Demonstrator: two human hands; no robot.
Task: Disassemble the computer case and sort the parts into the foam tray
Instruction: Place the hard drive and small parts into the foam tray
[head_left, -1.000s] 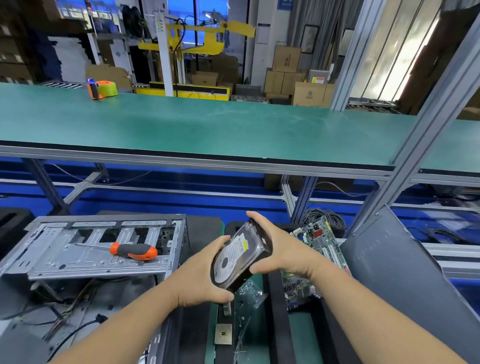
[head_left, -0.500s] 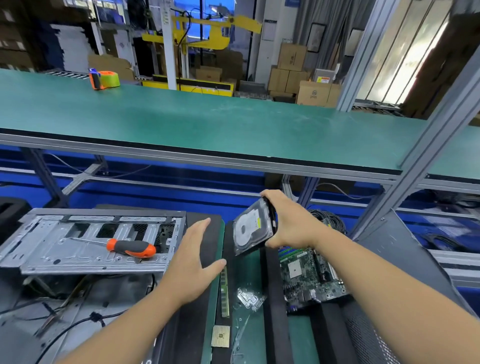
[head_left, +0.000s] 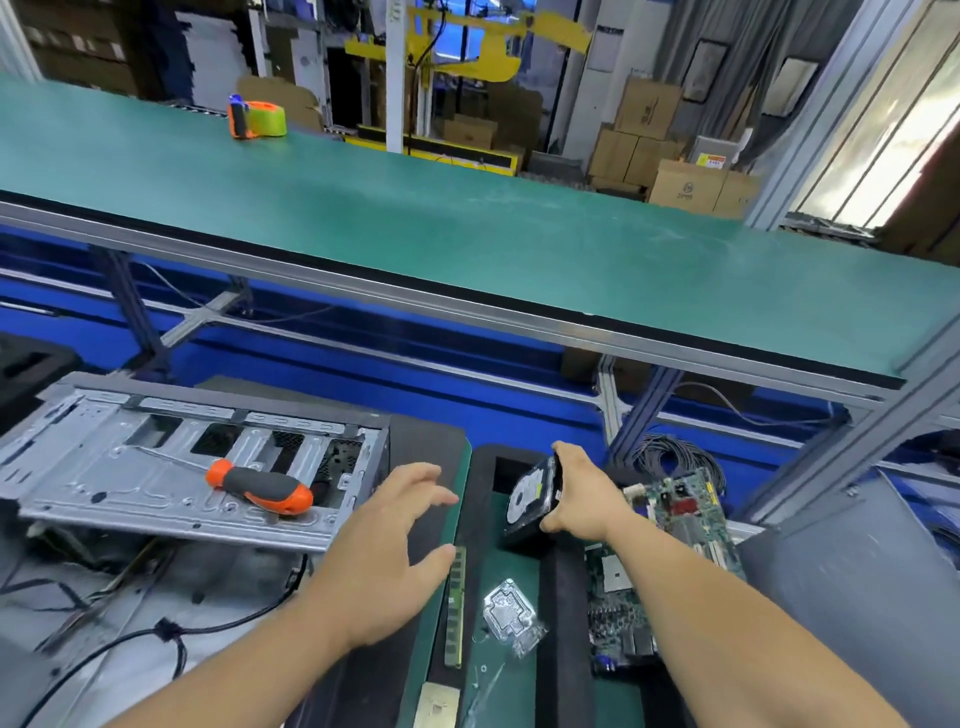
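The right hand (head_left: 582, 493) grips a tilted drive (head_left: 532, 499) over the foam tray's (head_left: 563, 582) far pocket, the left hand (head_left: 387, 561) hovers spread and empty; a slip could jar the drive.

Workbench top (head_left: 467, 218) plain teal-green, silver edge. Screwdriver (head_left: 260, 491) handle orange with dark grey grip. Computer case (head_left: 104, 483) bare silver-grey metal. Foam tray (head_left: 563, 597) black. Circuit board (head_left: 680, 519) green, speckled. Hard drive (head_left: 530, 499) black, white label. Tape roll (head_left: 262, 119) yellow-green and orange.
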